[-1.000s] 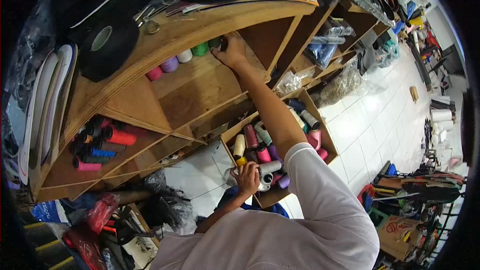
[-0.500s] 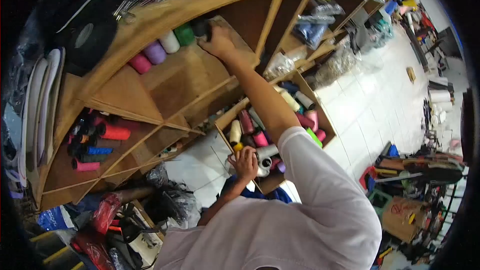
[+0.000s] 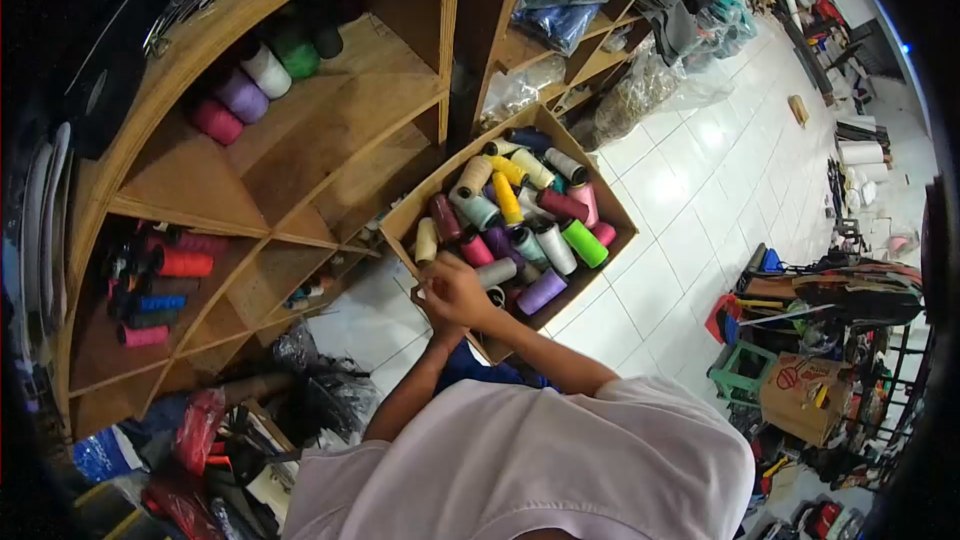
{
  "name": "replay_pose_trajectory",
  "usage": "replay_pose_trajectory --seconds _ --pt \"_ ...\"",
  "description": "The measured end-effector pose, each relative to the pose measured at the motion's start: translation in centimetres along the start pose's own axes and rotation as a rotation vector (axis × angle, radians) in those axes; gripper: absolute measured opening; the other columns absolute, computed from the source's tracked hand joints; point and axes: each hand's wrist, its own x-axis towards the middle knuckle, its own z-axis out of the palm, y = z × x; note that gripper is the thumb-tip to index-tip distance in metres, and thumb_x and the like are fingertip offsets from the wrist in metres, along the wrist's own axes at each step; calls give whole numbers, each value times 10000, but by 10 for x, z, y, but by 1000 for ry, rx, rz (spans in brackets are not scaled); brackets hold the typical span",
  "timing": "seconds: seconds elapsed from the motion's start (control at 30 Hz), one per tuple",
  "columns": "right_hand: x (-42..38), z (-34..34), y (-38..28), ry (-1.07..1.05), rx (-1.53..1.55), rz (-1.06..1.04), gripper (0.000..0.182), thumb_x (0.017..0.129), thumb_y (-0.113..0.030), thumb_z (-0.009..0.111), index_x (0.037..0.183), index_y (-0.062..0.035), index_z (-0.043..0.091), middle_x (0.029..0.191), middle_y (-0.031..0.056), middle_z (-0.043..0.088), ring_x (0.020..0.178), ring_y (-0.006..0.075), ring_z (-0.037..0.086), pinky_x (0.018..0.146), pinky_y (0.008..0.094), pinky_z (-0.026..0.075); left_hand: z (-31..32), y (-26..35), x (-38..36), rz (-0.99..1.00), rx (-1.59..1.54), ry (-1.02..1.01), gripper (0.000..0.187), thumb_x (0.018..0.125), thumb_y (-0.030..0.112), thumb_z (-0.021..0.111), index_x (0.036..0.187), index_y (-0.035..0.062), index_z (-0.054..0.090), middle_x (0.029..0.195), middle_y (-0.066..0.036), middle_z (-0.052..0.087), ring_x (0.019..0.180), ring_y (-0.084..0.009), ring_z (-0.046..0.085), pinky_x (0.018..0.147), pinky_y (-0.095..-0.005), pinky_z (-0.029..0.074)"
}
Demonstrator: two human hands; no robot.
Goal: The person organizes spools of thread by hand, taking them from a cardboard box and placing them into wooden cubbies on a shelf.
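My two hands meet over the near left edge of a cardboard box (image 3: 620, 252) full of thread spools. My right hand (image 3: 462, 290) has its fingers curled together, with a small pale bit showing at the fingertips. Behind it, my left hand (image 3: 437, 316) is partly covered, its fingers bent close to the right ones. What they hold, if anything, I cannot make out. Near them in the box lie a grey spool (image 3: 495, 273), a cream spool (image 3: 426, 239) and a purple spool (image 3: 541, 292). A lime green spool (image 3: 584, 243) rests farther right.
A wooden shelf (image 3: 350, 155) at left holds a row of spools: pink (image 3: 216, 121), purple (image 3: 241, 96), white (image 3: 265, 71), green (image 3: 296, 55) and a dark one (image 3: 327, 41). A lower compartment has a red spool (image 3: 184, 261) among others. Plastic-wrapped goods (image 3: 335, 390) lie below it.
My right hand has left the dark spool on the shelf and come down beside my left hand at the box. The left hand has shifted slightly left. The dark spool stays in the row.
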Motion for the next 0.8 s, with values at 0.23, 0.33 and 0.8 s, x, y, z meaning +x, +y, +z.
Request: replay_pose_trajectory --seconds 0.23,0.33,0.8 --pt "-90 -89 52 148 -74 405 139 775 -52 640 909 -30 675 862 171 644 781 335 659 706 414 533 -15 99 19 220 799 -35 199 914 204 543 1088 127 600 990 -62 629 1049 -261 535 978 -506 246" --pt "-58 -120 83 225 -234 270 192 785 -47 622 971 -33 668 892 186 631 785 350 656 705 431 527 -14 103 18 249 848 -14 221 912 199 553 1112 116 599 1022 -78 643 1049 -274 543 973 -511 265" --pt "2 -120 147 -81 -512 420 550 768 -169 705 1295 -227 557 1259 233 527 1115 441 576 908 492 518 6 111 -23 83 948 -51 380 925 234 540 1262 58 546 1138 -131 645 1088 -326 554 836 -507 433"
